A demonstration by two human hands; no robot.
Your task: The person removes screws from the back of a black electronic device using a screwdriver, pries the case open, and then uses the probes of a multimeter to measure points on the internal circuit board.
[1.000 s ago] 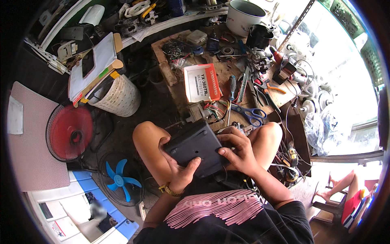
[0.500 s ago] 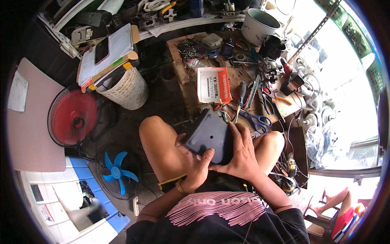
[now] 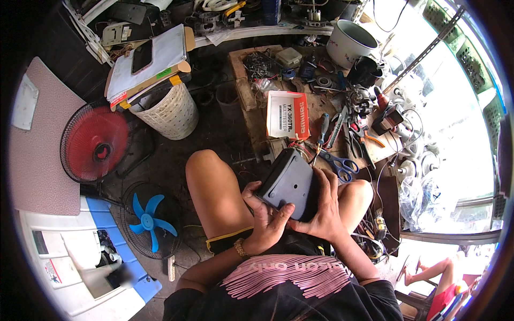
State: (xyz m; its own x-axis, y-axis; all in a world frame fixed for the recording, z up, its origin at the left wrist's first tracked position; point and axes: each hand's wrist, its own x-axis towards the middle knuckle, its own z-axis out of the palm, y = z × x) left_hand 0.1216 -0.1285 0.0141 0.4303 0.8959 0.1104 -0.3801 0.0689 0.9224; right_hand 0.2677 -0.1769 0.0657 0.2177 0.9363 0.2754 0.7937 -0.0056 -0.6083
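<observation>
A black boxy plastic case point(image 3: 294, 187) is held above my lap. It is tilted, its flat back face with a small round hole turned up; the other face is hidden. My left hand point(image 3: 262, 219) grips the near left edge, thumb laid over the back. On the right side my right hand point(image 3: 322, 206) clasps it, fingers along the edge and thumb at the near corner. Beyond the case, a bundle of thin coloured wires point(image 3: 316, 152) and blue-handled scissors point(image 3: 342, 165) lie at the edge of the wooden workbench point(image 3: 247, 96).
A red and white carton point(image 3: 288, 115), a screwdriver point(image 3: 323, 128), pliers point(image 3: 369, 140) and a large pot point(image 3: 350, 43) stand or lie on the bench. To my left are a red-bladed fan point(image 3: 99, 144), a blue-bladed fan point(image 3: 150, 222) and a white basket point(image 3: 171, 115). Another person's legs point(image 3: 433, 273) show at lower right.
The case has shifted slightly to the right and its side wall shows more. My left fingers now show at its left edge. The head view has moved a little.
</observation>
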